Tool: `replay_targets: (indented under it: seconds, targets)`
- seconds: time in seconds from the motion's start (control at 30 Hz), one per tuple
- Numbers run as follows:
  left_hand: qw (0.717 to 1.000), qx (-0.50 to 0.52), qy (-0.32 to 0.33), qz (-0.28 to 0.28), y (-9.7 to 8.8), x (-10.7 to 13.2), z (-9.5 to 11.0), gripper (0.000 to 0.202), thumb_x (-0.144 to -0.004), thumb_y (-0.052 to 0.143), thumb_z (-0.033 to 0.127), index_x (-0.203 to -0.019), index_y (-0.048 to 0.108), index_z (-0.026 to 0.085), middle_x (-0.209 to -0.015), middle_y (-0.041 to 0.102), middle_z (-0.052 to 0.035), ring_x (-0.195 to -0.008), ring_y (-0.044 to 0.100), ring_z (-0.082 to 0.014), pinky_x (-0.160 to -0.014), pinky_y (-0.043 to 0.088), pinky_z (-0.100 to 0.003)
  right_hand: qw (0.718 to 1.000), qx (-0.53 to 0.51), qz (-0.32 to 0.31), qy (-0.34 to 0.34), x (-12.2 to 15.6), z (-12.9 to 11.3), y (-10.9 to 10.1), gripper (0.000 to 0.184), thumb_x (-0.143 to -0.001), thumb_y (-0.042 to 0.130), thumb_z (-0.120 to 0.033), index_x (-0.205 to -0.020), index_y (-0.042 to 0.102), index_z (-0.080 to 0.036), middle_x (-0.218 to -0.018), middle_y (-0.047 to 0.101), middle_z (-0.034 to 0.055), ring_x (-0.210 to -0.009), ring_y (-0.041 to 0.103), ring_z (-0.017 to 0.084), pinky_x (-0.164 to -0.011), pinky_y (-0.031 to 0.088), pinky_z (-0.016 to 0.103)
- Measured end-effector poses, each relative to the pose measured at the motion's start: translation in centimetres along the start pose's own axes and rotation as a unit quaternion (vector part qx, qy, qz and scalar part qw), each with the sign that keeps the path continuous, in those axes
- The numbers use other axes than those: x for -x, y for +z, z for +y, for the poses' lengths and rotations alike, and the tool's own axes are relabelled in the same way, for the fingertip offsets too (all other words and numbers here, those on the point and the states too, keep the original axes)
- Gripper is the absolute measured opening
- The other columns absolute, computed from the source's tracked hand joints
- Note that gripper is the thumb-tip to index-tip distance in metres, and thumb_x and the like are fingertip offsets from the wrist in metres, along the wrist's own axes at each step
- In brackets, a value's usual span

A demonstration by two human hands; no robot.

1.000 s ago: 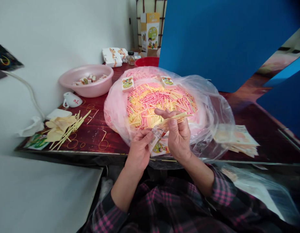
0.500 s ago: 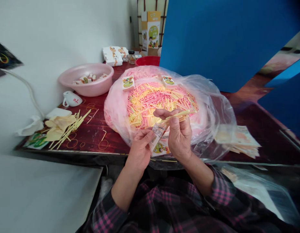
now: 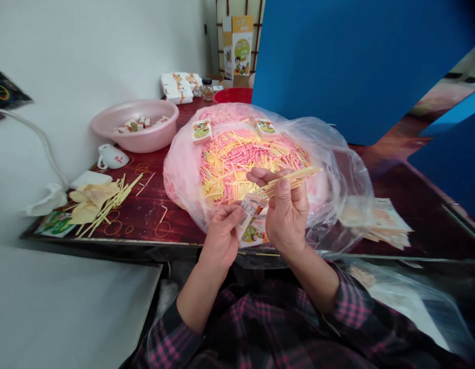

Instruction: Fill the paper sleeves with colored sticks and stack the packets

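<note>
head view: right hand (image 3: 287, 218) pinches a small bundle of thin yellow sticks (image 3: 289, 183) between thumb and fingers, held up over an open clear plastic bag (image 3: 339, 205). left hand (image 3: 222, 238) grips a small printed paper packet (image 3: 250, 207) between thumb and fingers, its top end just beside the right hand. bag lies on dark red worktop (image 3: 145, 218), holding a heap of pink and yellow sticks (image 3: 237, 164), with two printed boxes (image 3: 202, 130) on the far side of the heap. another printed packet (image 3: 256, 236) sits under the hands. further out: pink plastic basin (image 3: 133, 105) of wrapped packs, white mug (image 3: 112, 156), loose sticks (image 3: 110, 205) at left, stack of printed sheets (image 3: 383, 223) at right, red bowl (image 3: 232, 95) behind.
</note>
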State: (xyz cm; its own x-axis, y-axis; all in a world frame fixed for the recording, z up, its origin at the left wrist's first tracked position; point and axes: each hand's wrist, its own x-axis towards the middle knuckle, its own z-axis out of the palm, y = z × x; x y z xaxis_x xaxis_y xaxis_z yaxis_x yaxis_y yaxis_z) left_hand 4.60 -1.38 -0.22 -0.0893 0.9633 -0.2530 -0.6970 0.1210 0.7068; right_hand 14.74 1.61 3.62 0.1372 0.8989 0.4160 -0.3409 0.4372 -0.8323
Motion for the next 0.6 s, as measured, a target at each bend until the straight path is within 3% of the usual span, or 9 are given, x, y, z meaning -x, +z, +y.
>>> replay_targets:
  seconds: [0.17, 0.47, 0.6]
  targets:
    - [0.999, 0.031, -0.021, 0.008, 0.7, 0.5, 0.4, 0.034, -0.057, 0.095, 0.026, -0.071, 0.066, 0.018, -0.077, 0.071, 0.0038, -0.072, 0.066, -0.0109, -0.076, 0.057, -0.026, 0.999, -0.043, -0.001, -0.014, -0.2, 0.2, 0.1, 0.017, -0.103, 0.048, -0.044, -0.107, 0.053, -0.027, -0.111, 0.076, 0.0032, -0.112, 0.073, 0.022, -0.098, 0.06, 0.045]
    - [0.998, 0.041, -0.044, 0.025, 1.3, 1.0, 0.8, 0.031, -0.065, 0.092, 0.024, -0.075, 0.064, 0.017, -0.085, 0.073, 0.0015, -0.072, 0.068, -0.0119, -0.066, 0.055, -0.022, 0.998, -0.054, -0.003, -0.037, 0.7, 1.0, -0.3, 0.011, -0.104, 0.05, -0.036, -0.105, 0.058, -0.028, -0.113, 0.077, -0.0004, -0.103, 0.076, 0.018, -0.1, 0.057, 0.043]
    - [0.997, 0.054, -0.043, 0.023, 1.2, 0.9, 0.7, 0.034, -0.059, 0.095, 0.023, -0.073, 0.064, 0.017, -0.082, 0.072, 0.003, -0.069, 0.067, -0.0112, -0.059, 0.055, -0.021, 0.996, -0.056, -0.013, -0.062, 0.7, 0.6, -0.3, 0.011, -0.104, 0.049, -0.035, -0.106, 0.058, -0.028, -0.113, 0.077, -0.0004, -0.104, 0.075, 0.018, -0.104, 0.056, 0.045]
